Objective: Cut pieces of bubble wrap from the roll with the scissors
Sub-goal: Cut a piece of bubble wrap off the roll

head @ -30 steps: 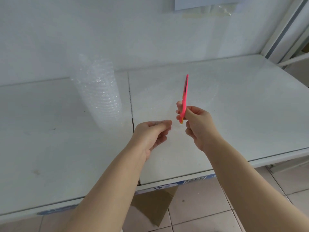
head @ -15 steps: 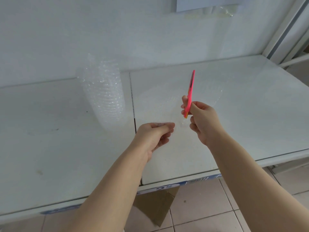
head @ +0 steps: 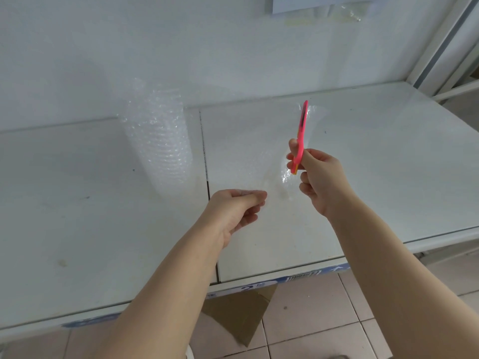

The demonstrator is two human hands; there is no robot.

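A roll of clear bubble wrap [head: 158, 141] stands upright on the white table [head: 77, 216], left of the seam. A loose, nearly see-through sheet of bubble wrap [head: 274, 161] stretches from the roll toward my hands. My left hand [head: 237, 212] pinches the sheet's near edge between thumb and fingers. My right hand [head: 317, 182] is closed around a pink cutting tool [head: 300, 137] that points up and away, held against the sheet's right part. Its blades are not clear to see.
A white wall runs behind the table, with a paper sheet [head: 311, 2] taped high up. A metal frame [head: 445, 45] stands at the far right. Below the table edge lie floor tiles and a piece of brown cardboard [head: 241, 317].
My right hand with the pink tool has moved right and slightly away. The left hand has held the sheet's edge, shifting a little right. The view has shifted slightly.
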